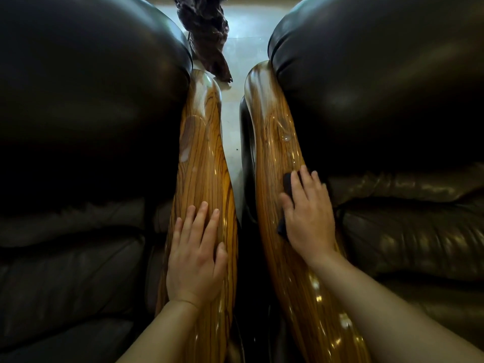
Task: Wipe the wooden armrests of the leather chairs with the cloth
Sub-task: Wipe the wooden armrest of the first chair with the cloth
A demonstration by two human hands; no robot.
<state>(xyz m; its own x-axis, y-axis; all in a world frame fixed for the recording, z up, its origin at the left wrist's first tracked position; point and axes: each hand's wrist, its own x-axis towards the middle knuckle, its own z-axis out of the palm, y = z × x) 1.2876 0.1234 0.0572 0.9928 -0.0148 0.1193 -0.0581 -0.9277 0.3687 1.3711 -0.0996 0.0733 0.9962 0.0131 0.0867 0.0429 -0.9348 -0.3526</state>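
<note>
A pale, glossy tiled floor [230,121] shows in the narrow gap running up the middle of the view. At the top of that gap hangs a dark brown, shaggy bundle of fabric [207,35], tapering to a point.

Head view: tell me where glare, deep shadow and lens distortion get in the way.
Head view: bright glare streaks run along the right armrest and left armrest; the leather chairs sink into near-black shadow; wide-angle distortion bows both armrests outward; the dark cloth under the right hand is barely separable from shadow; the left hand is evenly lit.
</note>
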